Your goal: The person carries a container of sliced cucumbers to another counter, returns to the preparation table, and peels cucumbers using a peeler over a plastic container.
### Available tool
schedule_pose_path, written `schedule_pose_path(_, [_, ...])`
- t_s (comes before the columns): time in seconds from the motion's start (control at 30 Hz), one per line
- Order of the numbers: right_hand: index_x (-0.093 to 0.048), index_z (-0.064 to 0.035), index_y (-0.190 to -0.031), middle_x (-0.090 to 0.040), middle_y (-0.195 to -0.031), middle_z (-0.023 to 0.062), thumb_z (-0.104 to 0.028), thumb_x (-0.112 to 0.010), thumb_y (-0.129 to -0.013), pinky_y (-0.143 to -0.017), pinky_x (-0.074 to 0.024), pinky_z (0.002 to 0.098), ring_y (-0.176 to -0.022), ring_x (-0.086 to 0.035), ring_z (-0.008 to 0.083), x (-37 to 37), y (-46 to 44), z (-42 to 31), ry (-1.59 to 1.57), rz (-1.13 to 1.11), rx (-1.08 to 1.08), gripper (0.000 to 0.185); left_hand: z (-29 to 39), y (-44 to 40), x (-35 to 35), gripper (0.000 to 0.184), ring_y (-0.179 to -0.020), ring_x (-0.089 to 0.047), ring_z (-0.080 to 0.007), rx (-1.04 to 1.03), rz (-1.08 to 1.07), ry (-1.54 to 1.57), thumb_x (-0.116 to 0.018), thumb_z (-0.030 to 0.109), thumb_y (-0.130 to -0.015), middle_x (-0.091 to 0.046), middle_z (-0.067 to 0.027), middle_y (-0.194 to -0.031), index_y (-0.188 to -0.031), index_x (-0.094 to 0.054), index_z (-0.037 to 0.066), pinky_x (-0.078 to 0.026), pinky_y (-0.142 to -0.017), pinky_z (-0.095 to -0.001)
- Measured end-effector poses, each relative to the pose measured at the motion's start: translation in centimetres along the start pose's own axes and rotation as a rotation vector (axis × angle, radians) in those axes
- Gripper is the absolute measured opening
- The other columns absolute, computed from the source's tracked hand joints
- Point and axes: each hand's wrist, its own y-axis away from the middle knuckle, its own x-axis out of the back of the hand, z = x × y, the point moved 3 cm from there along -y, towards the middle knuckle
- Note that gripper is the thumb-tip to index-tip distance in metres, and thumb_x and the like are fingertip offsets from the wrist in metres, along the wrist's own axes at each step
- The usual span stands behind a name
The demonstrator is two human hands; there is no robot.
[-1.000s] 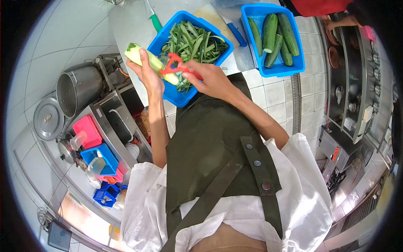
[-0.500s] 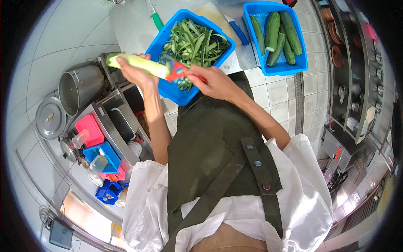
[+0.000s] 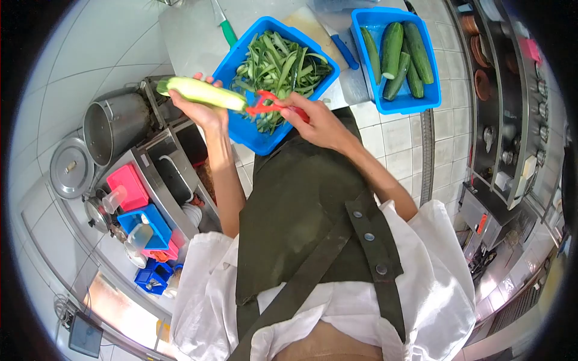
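A pale, peeled cucumber lies in my left hand, the fingers wrapped round its underside and its far end pointing left. My right hand grips a red peeler, whose head is at the cucumber's right end. Both are over the near left side of a blue tub heaped with green peel strips. To the right, a second blue tub holds several unpeeled cucumbers.
On the metal table a green-handled knife lies left of the peel tub. A blue-handled knife and a cutting board are between the tubs. A large pot stands at left, a steel shelf unit at right.
The cucumber and my left hand have shifted left, and the cucumber has tilted flatter. The peeler has moved slightly right. A person's arm and red clothing at the upper right are gone from view.
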Motion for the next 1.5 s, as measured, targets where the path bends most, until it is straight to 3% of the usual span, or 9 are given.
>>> schedule_pose_path(0.27, [-0.063, -0.0105, -0.109, -0.066, -0.077, 0.0152, -0.026, -0.059, -0.097, -0.058, -0.0471, 0.0440, -0.068, -0.064, 0.0370, 0.5, 1.2, 1.8, 0.393, -0.124, 0.052, 0.020, 0.4, -1.4, 1.0, 0.052, -0.072, -0.051, -0.0199, -0.002, -0.031, 0.037, -0.039, 0.063, -0.099, -0.049, -0.0064, -0.089, -0.109, -0.047, 0.012, -0.043, -0.054, -0.0321])
schedule_pose_path(0.43, [-0.065, -0.0076, -0.113, -0.065, -0.073, 0.0138, -0.018, -0.063, -0.095, -0.057, -0.0458, 0.0414, -0.062, -0.062, 0.0332, -0.6, -1.3, -0.9, -0.005, 0.021, -0.001, 0.021, -1.1, -0.8, 0.6, 0.051, -0.073, -0.052, -0.0203, 0.078, -0.073, 0.010, -0.040, 0.060, -0.100, -0.049, -0.0078, -0.088, -0.108, -0.047, 0.011, -0.044, -0.055, -0.0317])
schedule_pose_path(0.53, [-0.065, -0.0069, -0.115, -0.066, -0.075, 0.0149, -0.017, -0.062, -0.096, -0.058, -0.0465, 0.0391, -0.063, -0.064, 0.0314, 0.5, 0.2, 0.9, 0.403, -0.157, 0.123, 0.021, -0.3, -2.2, 1.1, 0.051, -0.075, -0.054, -0.0203, 0.061, -0.073, 0.105, -0.041, 0.060, -0.100, -0.052, -0.0073, -0.090, -0.113, -0.049, 0.012, -0.045, -0.058, -0.0327])
schedule_pose_path(0.7, [-0.064, -0.0058, -0.118, -0.066, -0.076, 0.0140, -0.018, -0.061, -0.098, -0.060, -0.0463, 0.0352, -0.063, -0.064, 0.0245, 1.6, 1.0, -0.3, 0.087, 0.032, 0.002, 0.024, 0.6, -1.0, 0.7, 0.060, -0.072, -0.051, -0.0193, 0.100, -0.162, 0.080, -0.041, 0.064, -0.097, -0.054, -0.0035, -0.089, -0.128, -0.049, 0.013, -0.046, -0.063, -0.0333])
schedule_pose_path(1.0, [-0.065, -0.0124, -0.113, -0.066, -0.073, 0.0143, -0.024, -0.062, -0.096, -0.059, -0.0489, 0.0418, -0.066, -0.065, 0.0343, 2.2, 1.3, 0.8, 0.491, -0.039, 0.189, 0.021, -0.6, -2.4, 2.3, 0.049, -0.066, -0.048, -0.0167, 0.283, -0.326, 0.529, -0.055, 0.056, -0.096, -0.053, -0.0064, -0.089, -0.109, -0.053, 0.009, -0.043, -0.056, -0.0265])
schedule_pose_path(1.07, [-0.065, -0.0125, -0.114, -0.067, -0.075, 0.0144, -0.023, -0.062, -0.096, -0.060, -0.0493, 0.0431, -0.068, -0.066, 0.0348, 3.2, 2.1, -0.2, 0.289, 0.063, -0.057, 0.021, 0.2, -1.9, 2.5, 0.049, -0.069, -0.050, -0.0172, 0.307, -0.360, 0.554, -0.057, 0.053, -0.096, -0.053, -0.0077, -0.090, -0.110, -0.055, 0.007, -0.046, -0.061, -0.0300])
schedule_pose_path(1.13, [-0.065, -0.0114, -0.113, -0.068, -0.079, 0.0148, -0.022, -0.062, -0.095, -0.060, -0.0492, 0.0441, -0.070, -0.066, 0.0356, 3.4, 2.5, -0.2, 0.229, 0.112, -0.107, 0.021, 0.4, -0.6, 2.1, 0.050, -0.075, -0.052, -0.0171, 0.357, -0.070, 0.538, -0.057, 0.053, -0.096, -0.054, -0.0085, -0.092, -0.114, -0.054, 0.006, -0.047, -0.066, -0.0337])
schedule_pose_path(1.2, [-0.062, -0.0113, -0.117, -0.068, -0.082, 0.0159, -0.021, -0.061, -0.096, -0.060, -0.0494, 0.0434, -0.072, -0.066, 0.0365, 3.1, 3.5, 2.8, 0.370, 0.117, 0.153, 0.023, 0.4, -0.2, 3.1, 0.053, -0.081, -0.052, -0.0175, 0.331, -0.104, 0.455, -0.054, 0.054, -0.097, -0.056, -0.0089, -0.094, -0.120, -0.054, 0.005, -0.046, -0.068, -0.0352])
schedule_pose_path(1.5, [-0.061, -0.0086, -0.110, -0.063, -0.075, 0.0160, -0.027, -0.060, -0.096, -0.060, -0.0424, 0.0458, -0.068, -0.061, 0.0387, 6.1, -1.8, 1.4, 0.599, -0.146, 0.132, 0.023, 1.4, 4.6, 3.9, 0.052, -0.063, -0.049, -0.0165, 0.648, -0.343, -0.072, -0.043, 0.051, -0.102, -0.057, -0.0105, -0.094, -0.126, -0.052, 0.006, -0.041, -0.052, -0.0291])
